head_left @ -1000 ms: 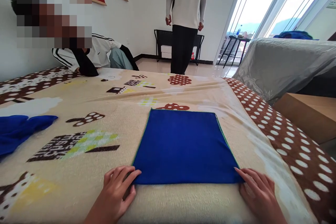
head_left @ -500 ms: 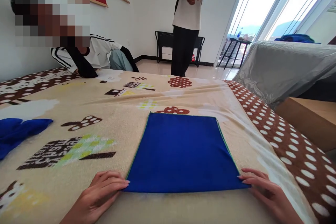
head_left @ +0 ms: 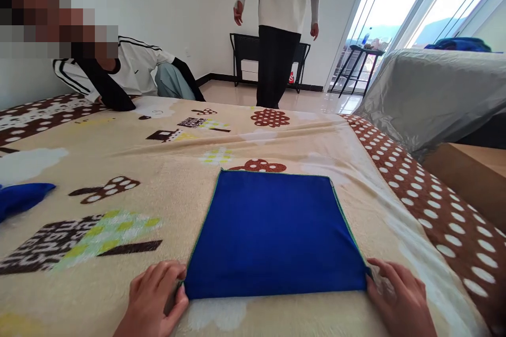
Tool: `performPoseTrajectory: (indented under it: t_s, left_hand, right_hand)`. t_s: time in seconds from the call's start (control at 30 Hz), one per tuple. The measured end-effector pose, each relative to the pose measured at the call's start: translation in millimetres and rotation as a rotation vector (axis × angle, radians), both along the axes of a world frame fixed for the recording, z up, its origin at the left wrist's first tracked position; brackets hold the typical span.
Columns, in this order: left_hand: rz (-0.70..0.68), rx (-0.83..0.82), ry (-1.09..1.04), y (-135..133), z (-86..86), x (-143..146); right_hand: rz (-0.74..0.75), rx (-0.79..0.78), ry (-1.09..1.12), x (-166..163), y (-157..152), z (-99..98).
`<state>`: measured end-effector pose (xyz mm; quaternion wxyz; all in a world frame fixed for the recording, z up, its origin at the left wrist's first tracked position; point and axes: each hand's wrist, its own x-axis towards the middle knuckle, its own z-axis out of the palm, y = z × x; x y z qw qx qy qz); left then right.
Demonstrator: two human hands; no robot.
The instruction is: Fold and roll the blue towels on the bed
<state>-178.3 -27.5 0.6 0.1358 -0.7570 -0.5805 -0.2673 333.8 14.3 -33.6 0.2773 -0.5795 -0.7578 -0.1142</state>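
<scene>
A blue cloth [head_left: 272, 237] with green stitched edges lies flat on the patterned blanket [head_left: 177, 189], its folded near edge toward me. My left hand [head_left: 156, 295] pinches the near left corner between thumb and fingers. At the near right corner, my right hand [head_left: 399, 295] grips the cloth the same way, and a small bit of fabric bunches at its fingertips. Both hands rest low, close to the blanket.
Another blue cloth [head_left: 23, 199] lies crumpled at the left. A person [head_left: 130, 68] leans on the far left of the bed; another person [head_left: 280, 16] stands beyond it. At right are a cardboard box [head_left: 466, 179] and a plastic-covered piece of furniture [head_left: 435, 89].
My fingers have closed from lying on the near corners to pinching them. The standing person has lowered both arms. The view has shifted slightly.
</scene>
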Motion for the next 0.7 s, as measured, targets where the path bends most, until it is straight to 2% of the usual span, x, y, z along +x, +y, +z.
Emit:
performPoseTrajectory:
  t_s: [0.07, 0.13, 0.3, 0.37, 0.47, 0.6, 0.63, 0.7]
  left_hand:
    - [-0.017, 0.015, 0.066, -3, -0.6, -3]
    - [-0.054, 0.011, 0.111, -5, 1.4, -4]
    - [-0.044, -0.084, 0.032, -9, 13.7, 11]
    - [-0.036, -0.132, 0.025, -8, 17.1, 17]
    - [-0.023, -0.055, 0.110, -2, 18.2, 22]
    - [-0.021, 0.034, 0.091, 3, 14.4, 29]
    - [-0.028, 0.042, 0.064, 2, 12.5, 32]
    - [-0.041, 0.059, 0.009, -1, 7.2, 39]
  right_hand:
    - [-0.020, 0.053, -0.015, -2, -3, -0.4]
    - [0.034, 0.106, -0.035, -3, -5, 2.3]
    - [0.147, 0.163, -0.131, -11, -6, 21.5]
    - [0.121, 0.170, -0.186, -21, -5, 30.2]
    - [-0.015, 0.203, -0.282, -44, -5, 36.4]
    - [-0.156, 0.235, -0.313, -73, -8, 27.3]
    - [-0.139, 0.255, -0.304, -78, -10, 23.2]
    - [-0.011, 0.257, -0.267, -82, -12, 15.5]
